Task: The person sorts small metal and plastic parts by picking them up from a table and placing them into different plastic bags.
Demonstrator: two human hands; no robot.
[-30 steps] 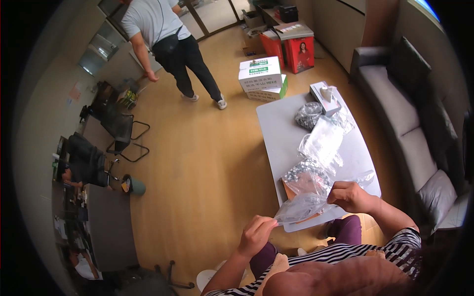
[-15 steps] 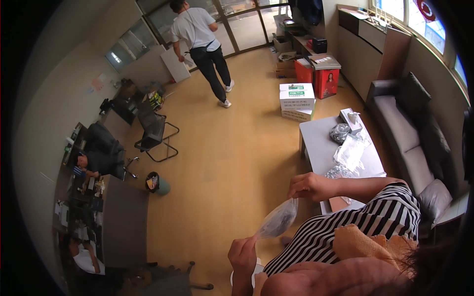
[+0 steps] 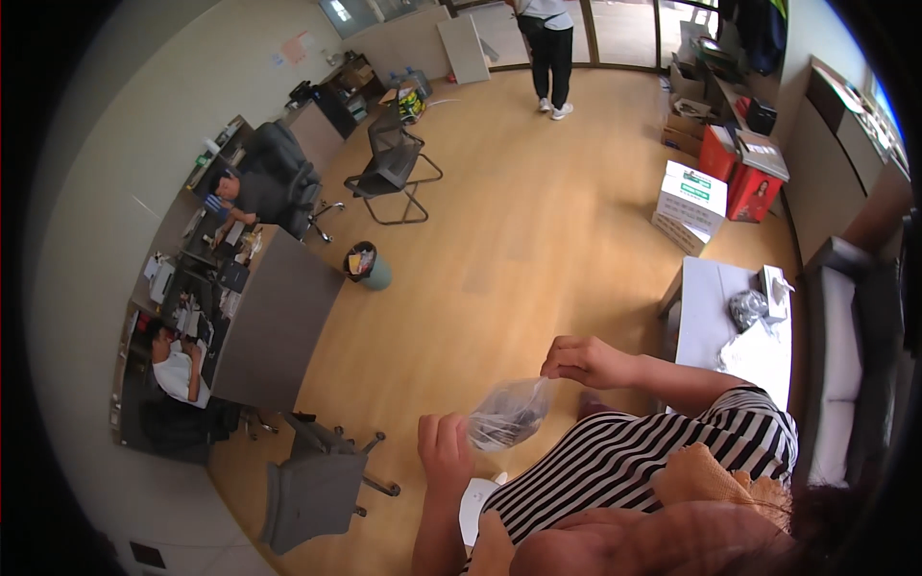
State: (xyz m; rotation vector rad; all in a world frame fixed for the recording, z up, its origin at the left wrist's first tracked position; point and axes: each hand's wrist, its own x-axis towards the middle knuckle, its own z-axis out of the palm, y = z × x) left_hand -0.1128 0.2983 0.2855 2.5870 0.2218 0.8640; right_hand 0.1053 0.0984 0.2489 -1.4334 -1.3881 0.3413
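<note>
A clear plastic bag (image 3: 512, 415) with something dark inside is stretched between my two hands in front of my body. My left hand (image 3: 445, 449) grips its left end with the fingers curled over the plastic. At the other end, my right hand (image 3: 588, 363) pinches a gathered corner between thumb and fingers. The bag hangs in the air over the floor. What the dark contents are cannot be made out. My arms come out of a black-and-white striped top (image 3: 615, 451).
To the right is a low white table (image 3: 706, 298) with a tissue box (image 3: 776, 293) and plastic bags, beside a dark sofa (image 3: 840, 374). White and red boxes (image 3: 691, 197) stand beyond it. Left are a desk (image 3: 279, 317), bin (image 3: 376, 274), chairs and two seated people; another person (image 3: 547, 48) stands far off.
My view has turned left, so the room sits farther right. The bag now lies more level and looks fuller; both hands still hold it. The standing person has walked toward the glass doors.
</note>
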